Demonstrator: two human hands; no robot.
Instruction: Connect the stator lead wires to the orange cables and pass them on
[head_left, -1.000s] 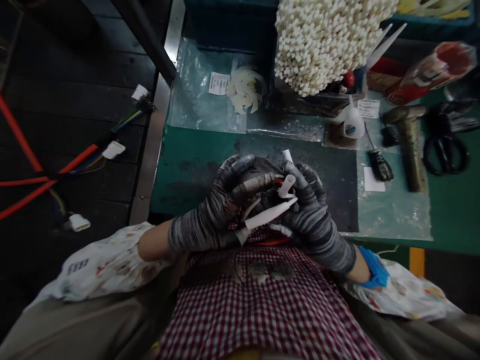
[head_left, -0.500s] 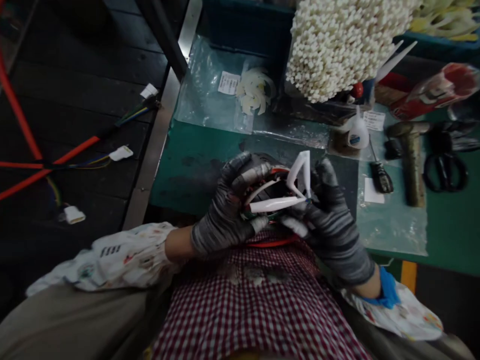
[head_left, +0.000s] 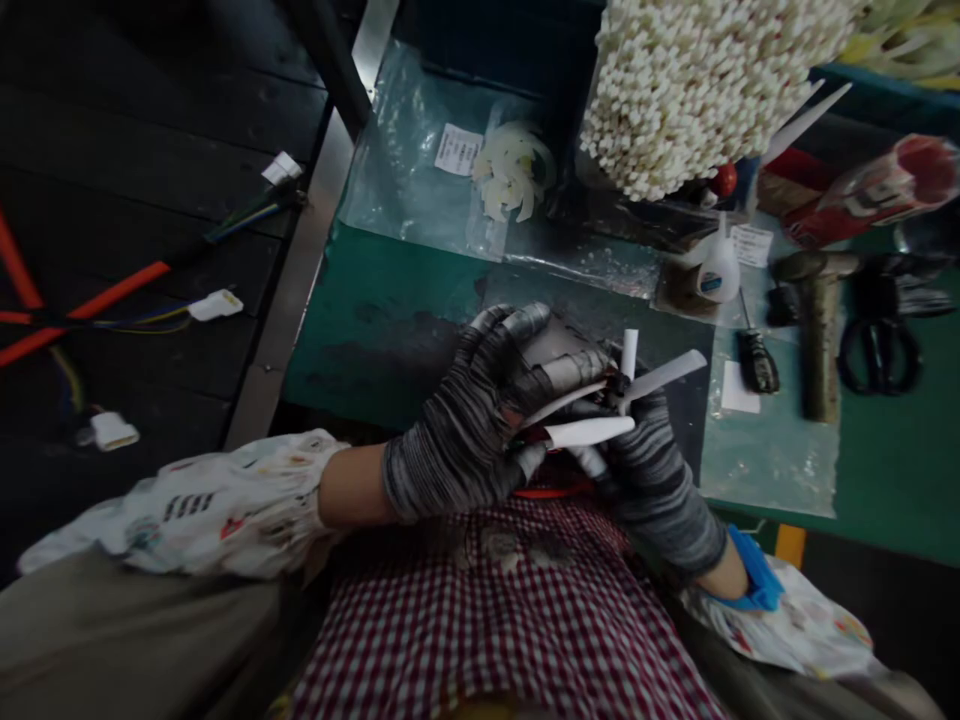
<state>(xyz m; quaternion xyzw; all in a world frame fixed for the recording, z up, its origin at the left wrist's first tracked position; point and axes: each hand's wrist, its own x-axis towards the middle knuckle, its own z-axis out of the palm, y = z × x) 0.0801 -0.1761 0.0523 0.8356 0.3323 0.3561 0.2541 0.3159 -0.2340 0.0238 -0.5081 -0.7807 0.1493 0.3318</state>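
Both hands wear grey striped knit gloves with pale fingertips. Held in front of the checked apron is a round motor stator (head_left: 559, 340), tilted, its inside mostly covered by the fingers. White sleeves (head_left: 592, 432) stick out of it toward the right, one pointing upward. My left hand (head_left: 472, 430) wraps round the stator's left side, fingers over the top and thumb below. On the right, my right hand (head_left: 660, 480) is closed by the sleeve ends; its fingertips are partly hidden behind the sleeves. A red-orange cable (head_left: 555, 490) shows beneath.
A box of white-tipped pieces (head_left: 705, 90) stands at the back. To the right lie a hammer (head_left: 821, 340), a screwdriver (head_left: 757, 360), scissors (head_left: 879, 355) and a small bottle (head_left: 718, 272). Clear bags (head_left: 405, 170) cover the bench. Orange cables with white connectors (head_left: 217, 305) hang left.
The stator has turned in the hands, and its white sleeves now spread farther to the right. My left hand has shifted right across its top. The right hand has moved lower behind the sleeves.
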